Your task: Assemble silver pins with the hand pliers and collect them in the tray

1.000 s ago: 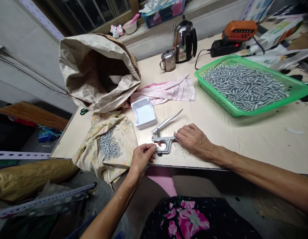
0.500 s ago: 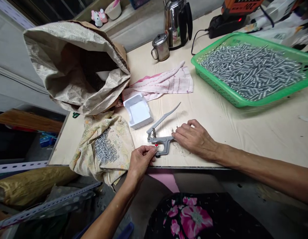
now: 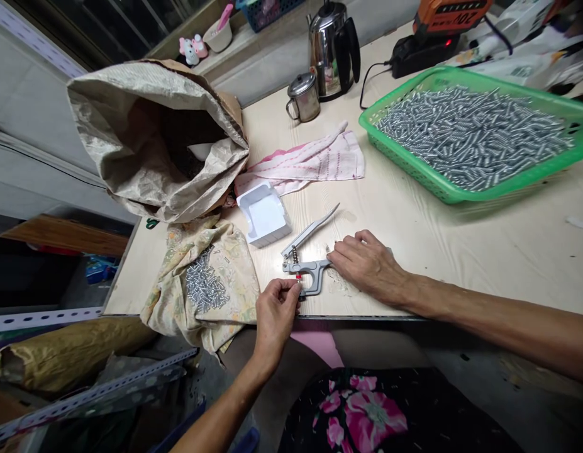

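Observation:
Grey hand-press pliers [image 3: 312, 269], like snap-fastener pliers, lie near the table's front edge. Their upper lever is raised, with a spring and a red tip showing at the jaw. My right hand [image 3: 366, 264] is closed around the fixed handle, resting on the table. At the jaw's mouth, my left hand [image 3: 278, 308] is closed in a pinch between thumb and forefinger. What sits in that pinch is too small and hidden to make out. Left of it, a pile of small metal pins or tubes [image 3: 206, 286] rests on a patterned cloth [image 3: 241, 258].
A white plastic tray [image 3: 267, 217] stands behind the pliers, before a pink-white towel [image 3: 314, 163]. At the right, a green basket [image 3: 414, 170] holds many metal pieces. A large paper sack [image 3: 154, 182] gapes open at the left. Behind are a metal mug [image 3: 304, 100] and kettle [image 3: 329, 56].
The whole view has shifted slightly. Both hands keep their places at the pliers, the left fingers still pinched at the jaw and the lever still raised.

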### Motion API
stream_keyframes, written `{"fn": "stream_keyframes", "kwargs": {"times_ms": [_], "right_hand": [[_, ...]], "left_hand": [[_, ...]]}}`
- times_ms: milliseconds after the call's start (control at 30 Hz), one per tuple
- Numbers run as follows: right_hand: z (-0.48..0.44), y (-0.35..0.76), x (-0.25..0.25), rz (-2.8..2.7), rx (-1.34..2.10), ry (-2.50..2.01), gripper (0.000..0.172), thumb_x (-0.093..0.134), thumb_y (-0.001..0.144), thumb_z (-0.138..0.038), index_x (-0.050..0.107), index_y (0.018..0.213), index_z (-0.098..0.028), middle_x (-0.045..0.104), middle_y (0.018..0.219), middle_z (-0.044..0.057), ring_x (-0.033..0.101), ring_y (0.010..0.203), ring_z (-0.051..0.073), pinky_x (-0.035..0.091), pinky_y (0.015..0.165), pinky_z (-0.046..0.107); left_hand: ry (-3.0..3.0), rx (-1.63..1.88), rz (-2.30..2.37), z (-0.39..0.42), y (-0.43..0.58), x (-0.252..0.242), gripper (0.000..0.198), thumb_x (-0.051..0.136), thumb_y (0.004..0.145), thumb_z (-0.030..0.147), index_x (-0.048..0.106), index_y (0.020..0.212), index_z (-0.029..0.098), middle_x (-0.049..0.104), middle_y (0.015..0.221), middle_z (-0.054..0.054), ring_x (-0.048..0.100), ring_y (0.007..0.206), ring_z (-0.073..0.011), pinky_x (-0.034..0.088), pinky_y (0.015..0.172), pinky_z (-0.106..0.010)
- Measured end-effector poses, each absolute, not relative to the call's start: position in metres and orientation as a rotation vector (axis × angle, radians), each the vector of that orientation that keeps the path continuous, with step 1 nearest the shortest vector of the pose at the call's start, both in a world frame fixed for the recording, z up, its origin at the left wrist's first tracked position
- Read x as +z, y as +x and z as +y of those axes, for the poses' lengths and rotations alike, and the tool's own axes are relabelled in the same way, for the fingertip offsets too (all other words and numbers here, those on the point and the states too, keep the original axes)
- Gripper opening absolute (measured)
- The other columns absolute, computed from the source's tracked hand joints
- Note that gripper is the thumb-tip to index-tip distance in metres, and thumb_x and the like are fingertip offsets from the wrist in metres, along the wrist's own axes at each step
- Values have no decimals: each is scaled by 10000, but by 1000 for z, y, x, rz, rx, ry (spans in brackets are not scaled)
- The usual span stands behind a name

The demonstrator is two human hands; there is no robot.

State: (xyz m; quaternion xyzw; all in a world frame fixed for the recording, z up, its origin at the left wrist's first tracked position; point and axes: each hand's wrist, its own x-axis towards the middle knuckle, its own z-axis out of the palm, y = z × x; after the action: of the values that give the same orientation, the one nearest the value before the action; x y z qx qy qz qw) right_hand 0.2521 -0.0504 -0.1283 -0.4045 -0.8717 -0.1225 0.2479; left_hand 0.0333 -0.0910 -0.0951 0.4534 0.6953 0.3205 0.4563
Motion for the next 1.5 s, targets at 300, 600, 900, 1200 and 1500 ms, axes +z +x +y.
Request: {"fn": "stream_keyframes", "kwargs": {"times_ms": [300, 600, 900, 1200, 1500], "right_hand": [[-49, 252, -127, -2376, -380, -1054, 243, 467, 930, -28, 569, 765, -175, 536, 727, 17, 399, 732, 186, 268, 729, 338], [-50, 251, -124, -2411, -369, -1093, 256, 452, 945, -34, 577, 772, -177, 565, 732, 12, 421, 735, 185, 258, 738, 352], [-43, 263, -105, -2608, 40, -1164, 222, 580, 957, -363, 641, 1055, -172, 649, 1192, 119, 553, 1072, 264, 343, 925, 431], [15, 267, -91, -2884, 286, -1079, 993, 767, 649, -677, 436, 1424, -152, 500, 1429, 197, 394, 1334, 411, 311, 1077, 598], [9, 266, -85, -2896, 247, -1104, 662, 705, 755, -655, 594, 1140, -128, 606, 1138, 148, 509, 1032, 322, 388, 900, 455]], "left_hand": [[950, 483, 1736, -73, 35, -74, 258, 790, 672, 337, 651, 721, 125, 594, 546, 16, 553, 490, -95, 462, 453, -182], [888, 181, 1712, -63, 39, -59, 216, 699, 800, 307, 599, 713, 137, 526, 416, 42, 429, 341, -54, 349, 386, -149], [899, 120, 1768, -61, 40, -59, 200, 675, 827, 302, 623, 739, 131, 536, 408, 30, 415, 342, -55, 301, 386, -149], [894, 144, 1781, -63, 40, -59, 214, 667, 838, 306, 606, 721, 137, 538, 402, 28, 392, 321, -55, 272, 378, -165], [899, 139, 1806, -63, 43, -59, 217, 642, 861, 287, 586, 703, 151, 525, 397, 34, 385, 324, -63, 263, 392, -182]]}}
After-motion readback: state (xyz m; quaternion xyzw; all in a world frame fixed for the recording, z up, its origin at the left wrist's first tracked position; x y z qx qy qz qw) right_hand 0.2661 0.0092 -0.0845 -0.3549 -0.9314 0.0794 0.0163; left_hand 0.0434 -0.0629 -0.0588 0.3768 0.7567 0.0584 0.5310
